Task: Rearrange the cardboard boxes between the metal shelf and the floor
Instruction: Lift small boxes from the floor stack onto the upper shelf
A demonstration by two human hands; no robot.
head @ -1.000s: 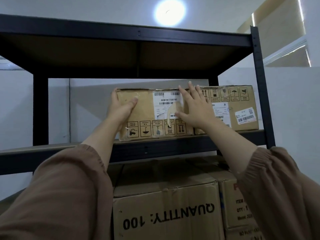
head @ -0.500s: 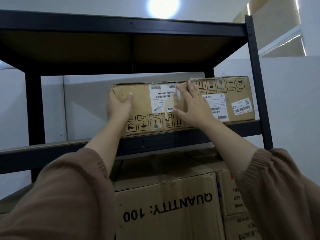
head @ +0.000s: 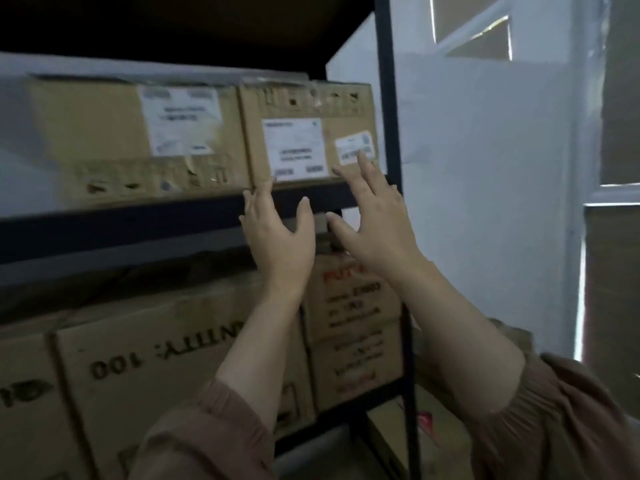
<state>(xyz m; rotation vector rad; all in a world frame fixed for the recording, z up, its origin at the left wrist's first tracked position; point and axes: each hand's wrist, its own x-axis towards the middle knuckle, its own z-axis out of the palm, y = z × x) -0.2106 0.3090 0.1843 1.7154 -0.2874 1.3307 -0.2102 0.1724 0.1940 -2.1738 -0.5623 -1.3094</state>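
Two flat cardboard boxes stand side by side on the upper level of the black metal shelf (head: 138,220). The left box (head: 104,140) carries a white label, and so does the right box (head: 304,133). My left hand (head: 277,233) is raised with fingers apart, its fingertips at the lower left corner of the right box. My right hand (head: 374,216) is open too, fingertips at the lower right of that box's front, near a small barcode sticker. Neither hand grips anything. The picture is blurred by motion.
Below stands a large box printed "100" upside down (head: 156,368) and a stack of smaller red-printed boxes (head: 353,306). The shelf's right post (head: 389,133) runs beside my right hand. A white wall (head: 485,185) and more boxes on the floor (head: 433,427) lie to the right.
Both hands have left the left box and moved right to the right box. The view has swung to the right and closer to the shelf.
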